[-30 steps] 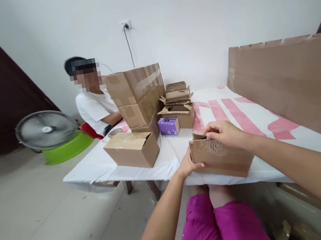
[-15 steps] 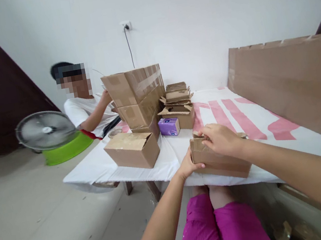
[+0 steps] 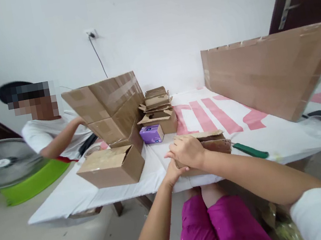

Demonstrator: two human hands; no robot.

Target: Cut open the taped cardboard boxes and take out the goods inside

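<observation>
A small cardboard box lies at the table's front edge before me, its flaps raised along the top. My left hand grips its left end low down, thumb across the near face. Over the top of that same end my right hand is closed, fingers folded on the cardboard. Both hands and the right forearm hide much of the box. Just right of it lies a green handle; what it belongs to is partly hidden.
Left stand a closed carton and taped stacked cartons. Behind are a purple tissue box and open boxes. A large cardboard panel stands right. A co-worker sits left, near a fan.
The view has swung right, bringing the green handle and a door handle into sight. My right hand has shifted from the box's top flap onto its left end; my left hand still grips there.
</observation>
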